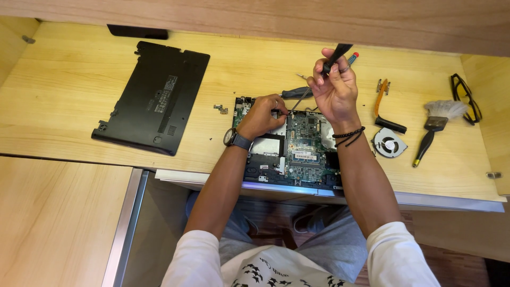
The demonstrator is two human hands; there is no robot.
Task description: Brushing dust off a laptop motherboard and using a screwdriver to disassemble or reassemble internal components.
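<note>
Far left on the pale wooden counter [64, 101] lies the flat black plastic laptop bottom cover [151, 98], well apart from your hands. A small metal bracket [220, 109] sits just left of the opened laptop chassis with green circuit board [297, 151], which rests at the counter's front edge. Your left hand [261, 116], with a dark wristwatch [236, 139], rests on the chassis's top-left part; its fingers are curled together at the screwdriver tip, and whether they pinch a screw is hidden. Your right hand [334, 87] is raised above the board, fingers wrapped tight round the black handle of a slim screwdriver [319, 77], its shaft slanting down to the left hand. A second dark-handled screwdriver [295, 93] lies behind, partly covered. Right of your wrist: an orange pry tool [380, 95], a round black cooling fan [388, 143], a black-handled brush with pale bristles [438, 125], and black-framed glasses [465, 98].
</note>
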